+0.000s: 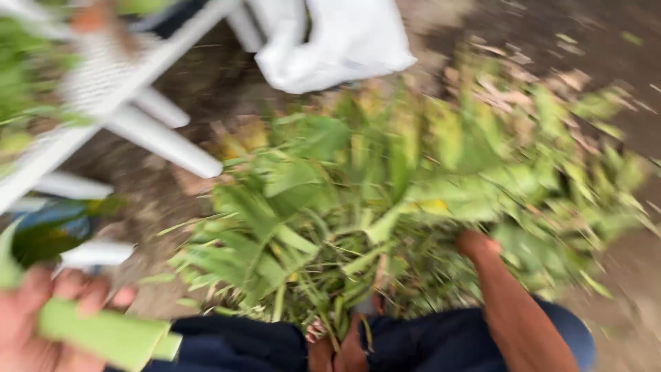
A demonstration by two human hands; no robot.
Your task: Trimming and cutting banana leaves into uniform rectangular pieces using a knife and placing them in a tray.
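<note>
The picture is motion-blurred. My left hand [41,320] at the lower left grips a thick light-green stalk [110,336] that points right, its cut end near my dark blue trousers [234,344]. My right hand [477,244] reaches down into a large pile of green leaves and stems [385,200] on the ground in front of me; its fingers are buried in the leaves, so what they hold is hidden. My right forearm runs down to the lower right.
A white plastic chair [131,89] stands at the upper left. A white sack [337,41] lies at the top centre. Bare brown soil with dry leaves [551,41] spreads to the upper right. My bare feet [337,348] show between my knees.
</note>
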